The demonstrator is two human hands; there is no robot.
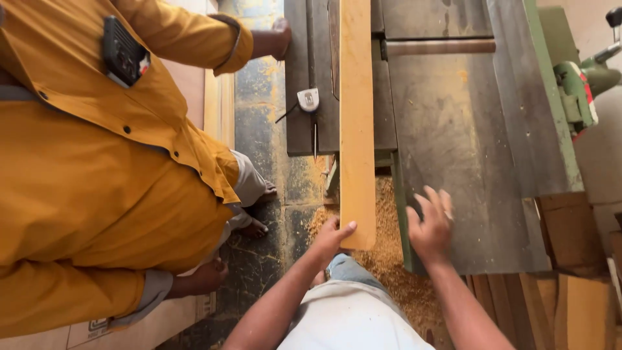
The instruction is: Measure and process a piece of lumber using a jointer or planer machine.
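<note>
A long pale wooden plank [357,123] lies lengthwise on the grey metal machine table [453,136], its near end overhanging the edge. My left hand [330,237] grips that near end, thumb on top. My right hand [431,227] rests open on the near left corner of the machine table, fingers spread, holding nothing. A white tape measure [308,100] lies on the left table section next to the plank.
A co-worker in a yellow shirt [97,162] stands at the left, one hand [280,35] on the machine's far left edge. Sawdust [389,259] covers the floor below. Wooden boards [570,285] are stacked at the lower right. A green machine part [580,91] stands at the right.
</note>
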